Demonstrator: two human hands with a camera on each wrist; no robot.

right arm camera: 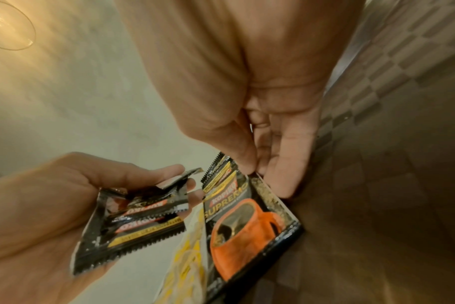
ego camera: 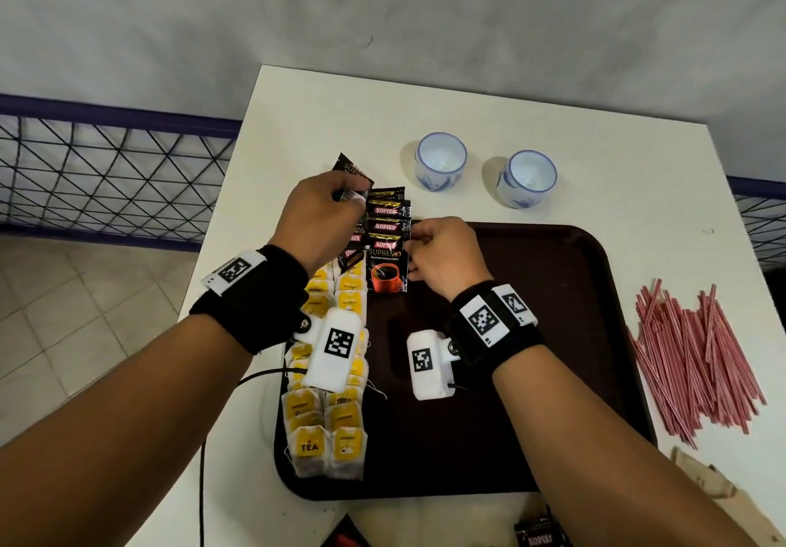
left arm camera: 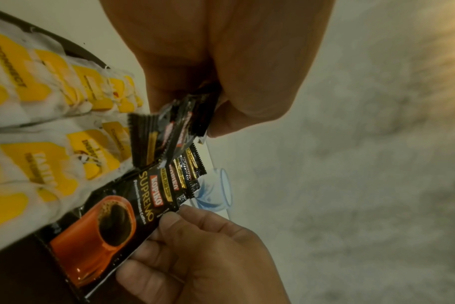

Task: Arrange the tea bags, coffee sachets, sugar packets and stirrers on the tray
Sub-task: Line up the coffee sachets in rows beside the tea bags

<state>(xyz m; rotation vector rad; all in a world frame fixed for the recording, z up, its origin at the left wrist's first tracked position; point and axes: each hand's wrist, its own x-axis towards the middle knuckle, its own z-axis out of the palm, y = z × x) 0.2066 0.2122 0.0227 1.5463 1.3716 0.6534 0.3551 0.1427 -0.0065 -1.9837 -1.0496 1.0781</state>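
A dark brown tray [ego camera: 553, 376] lies on the white table. Yellow-labelled tea bags [ego camera: 327, 431] [left arm camera: 52, 160] fill two columns along its left side. Beside them a row of overlapping black Kopiko coffee sachets [ego camera: 387, 244] [left arm camera: 112, 224] [right arm camera: 242, 232] runs from the tray's far left corner onto the table. My left hand [ego camera: 353, 195] [left arm camera: 216, 115] [right arm camera: 65, 195] grips a bunch of several more sachets [left arm camera: 174, 131] [right arm camera: 133, 222] just above the row's far end. My right hand [ego camera: 414, 248] [left arm camera: 185, 236] [right arm camera: 255, 168] pinches the right edge of the nearest sachet in the row. Red stirrers [ego camera: 697, 359] lie heaped on the table right of the tray.
Two white-and-blue cups [ego camera: 440, 161] [ego camera: 527, 178] stand on the table beyond the tray. More Kopiko sachets [ego camera: 536, 536] and brown cardboard [ego camera: 714, 487] lie at the near edge. A blue wire fence [ego camera: 110, 176] runs to the left of the table.
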